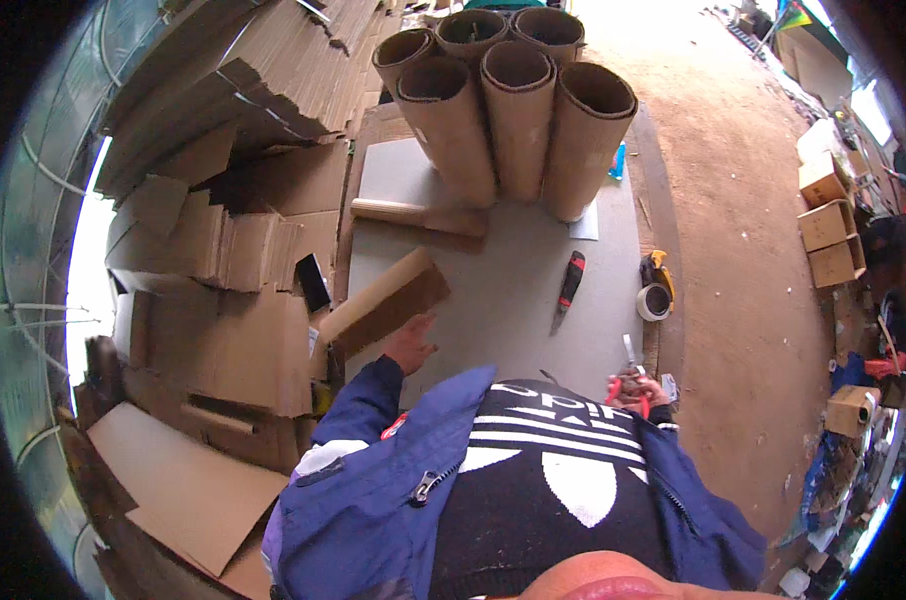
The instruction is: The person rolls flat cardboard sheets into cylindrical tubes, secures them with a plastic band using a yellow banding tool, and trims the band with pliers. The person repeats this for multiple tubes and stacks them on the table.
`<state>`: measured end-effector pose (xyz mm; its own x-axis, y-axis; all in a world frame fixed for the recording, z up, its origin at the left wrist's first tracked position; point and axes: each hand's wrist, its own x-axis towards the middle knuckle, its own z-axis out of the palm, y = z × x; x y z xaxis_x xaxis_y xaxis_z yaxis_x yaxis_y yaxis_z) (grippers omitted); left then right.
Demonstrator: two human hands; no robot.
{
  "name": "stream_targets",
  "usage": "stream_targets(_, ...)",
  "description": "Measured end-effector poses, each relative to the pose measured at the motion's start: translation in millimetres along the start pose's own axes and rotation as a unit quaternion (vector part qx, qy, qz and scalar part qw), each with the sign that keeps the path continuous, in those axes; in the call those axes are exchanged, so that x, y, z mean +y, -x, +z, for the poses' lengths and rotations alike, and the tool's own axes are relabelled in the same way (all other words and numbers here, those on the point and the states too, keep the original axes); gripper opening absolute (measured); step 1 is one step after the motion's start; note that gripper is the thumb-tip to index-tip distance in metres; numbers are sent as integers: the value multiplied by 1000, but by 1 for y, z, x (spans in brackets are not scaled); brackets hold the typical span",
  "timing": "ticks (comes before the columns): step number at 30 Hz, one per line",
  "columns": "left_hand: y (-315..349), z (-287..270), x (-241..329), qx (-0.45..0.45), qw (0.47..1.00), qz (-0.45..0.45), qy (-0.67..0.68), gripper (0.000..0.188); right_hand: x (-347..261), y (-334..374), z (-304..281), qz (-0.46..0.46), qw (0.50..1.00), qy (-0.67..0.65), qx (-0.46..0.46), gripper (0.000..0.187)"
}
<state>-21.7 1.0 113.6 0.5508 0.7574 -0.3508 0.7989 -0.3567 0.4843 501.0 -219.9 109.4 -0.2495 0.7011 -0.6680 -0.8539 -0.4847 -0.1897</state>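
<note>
- Six cardboard tubes stand upright in a cluster at the far end of the grey-topped desk, open ends up.
- Left hand: located at the near left of the desk, at the near edge of a bent cardboard piece. Its fingers are apart; whether they touch the piece cannot be told.
- Bent cardboard piece: positioned obliquely at the left edge of the desk, its far end over the grey surface.
- Right hand: located at the near right of the desk. Its fingers are closed around a red-handled tool, metal end directed to the far side.
- Narrow cardboard length: lies crosswise at the far left, near the tubes.
- Knife: red and black handle, lies right of centre, blade toward the near side.
- Tape roll: white, placed at the right edge beside a yellow tool.
- Phone: black, lies left of the desk on stacked cardboard.
</note>
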Motion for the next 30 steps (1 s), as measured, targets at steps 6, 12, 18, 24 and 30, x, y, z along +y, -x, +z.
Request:
stream_targets(6,-45,-4,-29,35,990,107,-89,65,60,3,65,68,996,32,-48,53)
stream_targets(12,-99,24,-45,-29,970,239,-34,53,100,13,61,-13,967,248,-66,70)
stream_targets(18,-117,113,-23,-350,899,203,168,52,189,43,70,-220,916,329,60,61)
stream_targets(24,-126,110,31,-556,791,28,254,46,210,57,93,-368,748,465,299,78)
stream_targets(30,-57,66,177,-442,816,104,358,42,244,89,70,-430,692,489,313,66)
